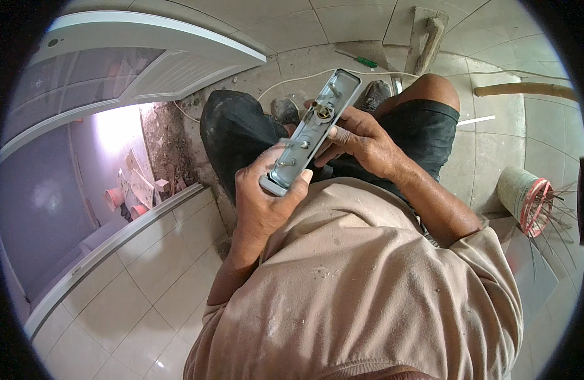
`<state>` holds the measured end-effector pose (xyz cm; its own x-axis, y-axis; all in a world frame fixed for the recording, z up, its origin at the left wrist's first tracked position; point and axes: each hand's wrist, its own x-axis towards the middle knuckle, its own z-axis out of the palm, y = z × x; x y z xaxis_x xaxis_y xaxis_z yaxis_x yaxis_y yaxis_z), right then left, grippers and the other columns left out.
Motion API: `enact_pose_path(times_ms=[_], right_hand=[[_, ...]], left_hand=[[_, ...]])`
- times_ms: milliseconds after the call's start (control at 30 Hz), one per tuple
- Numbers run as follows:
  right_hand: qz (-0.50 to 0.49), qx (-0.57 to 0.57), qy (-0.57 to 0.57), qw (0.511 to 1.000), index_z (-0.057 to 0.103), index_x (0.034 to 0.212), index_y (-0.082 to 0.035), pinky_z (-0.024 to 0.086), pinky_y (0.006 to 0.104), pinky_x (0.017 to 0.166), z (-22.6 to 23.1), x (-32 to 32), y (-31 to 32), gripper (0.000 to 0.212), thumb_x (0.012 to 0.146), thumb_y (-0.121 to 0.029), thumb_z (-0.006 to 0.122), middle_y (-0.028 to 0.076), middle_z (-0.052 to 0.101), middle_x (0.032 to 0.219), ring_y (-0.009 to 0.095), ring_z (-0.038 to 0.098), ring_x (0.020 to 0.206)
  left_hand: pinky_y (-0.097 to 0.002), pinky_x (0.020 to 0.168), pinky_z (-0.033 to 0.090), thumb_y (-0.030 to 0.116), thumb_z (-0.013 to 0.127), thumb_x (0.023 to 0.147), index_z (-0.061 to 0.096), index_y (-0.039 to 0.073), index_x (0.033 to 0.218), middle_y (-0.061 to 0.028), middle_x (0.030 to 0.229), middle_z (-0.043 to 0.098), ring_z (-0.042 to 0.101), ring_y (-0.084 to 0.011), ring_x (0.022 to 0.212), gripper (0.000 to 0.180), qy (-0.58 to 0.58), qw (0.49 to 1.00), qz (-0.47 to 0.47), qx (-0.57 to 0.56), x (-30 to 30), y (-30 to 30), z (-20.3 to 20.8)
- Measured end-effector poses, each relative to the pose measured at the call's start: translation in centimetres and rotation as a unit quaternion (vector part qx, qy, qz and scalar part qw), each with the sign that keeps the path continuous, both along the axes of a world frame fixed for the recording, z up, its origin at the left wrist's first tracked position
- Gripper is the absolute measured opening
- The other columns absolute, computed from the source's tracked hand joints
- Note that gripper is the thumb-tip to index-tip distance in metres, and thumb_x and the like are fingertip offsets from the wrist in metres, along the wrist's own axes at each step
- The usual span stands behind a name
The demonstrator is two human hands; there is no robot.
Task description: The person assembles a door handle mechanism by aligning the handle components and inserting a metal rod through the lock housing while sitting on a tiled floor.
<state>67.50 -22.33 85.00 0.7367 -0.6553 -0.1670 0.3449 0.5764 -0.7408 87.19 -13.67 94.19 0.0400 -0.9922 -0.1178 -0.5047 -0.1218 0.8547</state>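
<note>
Both my hands hold a long grey metal door handle plate over my lap. Its hollow back faces up, showing thin posts and a brass-coloured fitting near the middle; any lever beneath is hidden. My left hand is closed round the lower end, with the thumb along its right edge. My right hand grips the right edge about midway, thumb on top and fingers curled under the plate.
A white door stands open at the upper left, beside a door frame. A green-handled screwdriver lies beyond my feet, near a pale cable. At right are a wooden strip and a tipped bucket with thin rods.
</note>
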Motion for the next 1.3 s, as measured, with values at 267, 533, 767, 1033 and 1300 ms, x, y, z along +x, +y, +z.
enact_pose_path(times_ms=[267,533,767,1033,1300], right_hand=[[-0.013,-0.005,0.018,1.0,0.052,0.132,0.002,0.063,0.0393,0.081,-0.2,0.0,0.3,0.04,0.105,-0.028,0.055,0.02,0.069,0.111,0.029,0.073,0.094],[-0.026,-0.005,0.034,0.999,0.053,0.13,0.001,0.064,0.0384,0.079,0.1,0.2,0.3,0.041,0.104,-0.029,0.058,0.018,0.07,0.105,0.027,0.074,0.09],[-0.031,-0.004,0.027,0.999,0.053,0.131,0.001,0.064,0.038,0.077,-0.2,0.4,0.5,0.041,0.104,-0.028,0.058,0.018,0.07,0.105,0.026,0.074,0.088],[-0.022,0.012,0.024,0.999,0.051,0.13,0.002,0.064,0.0361,0.074,0.0,0.5,0.4,0.043,0.103,-0.03,0.06,0.017,0.069,0.102,0.025,0.073,0.086],[-0.034,-0.001,0.041,0.999,0.053,0.129,0.0,0.062,0.036,0.077,-0.1,0.7,0.5,0.039,0.104,-0.03,0.058,0.016,0.071,0.105,0.024,0.073,0.086]], left_hand=[[-0.026,0.06,0.054,0.015,0.075,0.087,0.064,-0.009,0.121,-0.0108,0.09,0.071,0.067,-0.0124,0.066,0.043,0.085,0.993,0.035,0.069,0.4,-0.1,-0.3],[-0.0244,0.058,0.055,0.018,0.077,0.084,0.067,-0.011,0.113,-0.0097,0.078,0.071,0.067,-0.0092,0.063,0.042,0.105,0.989,0.077,0.072,0.3,-0.5,0.0],[-0.025,0.056,0.056,0.017,0.075,0.086,0.066,-0.012,0.116,-0.011,0.08,0.072,0.068,-0.0103,0.063,0.043,0.113,0.988,0.07,0.079,0.6,-0.5,-0.3],[-0.0243,0.059,0.054,0.016,0.075,0.087,0.066,-0.01,0.117,-0.008,0.079,0.072,0.067,-0.0091,0.066,0.041,0.12,0.984,0.086,0.104,0.8,-0.3,-0.2],[-0.023,0.064,0.053,0.022,0.081,0.086,0.065,-0.011,0.119,-0.0073,0.084,0.072,0.066,-0.0081,0.073,0.049,0.132,0.983,0.071,0.107,1.0,0.1,-0.2]])
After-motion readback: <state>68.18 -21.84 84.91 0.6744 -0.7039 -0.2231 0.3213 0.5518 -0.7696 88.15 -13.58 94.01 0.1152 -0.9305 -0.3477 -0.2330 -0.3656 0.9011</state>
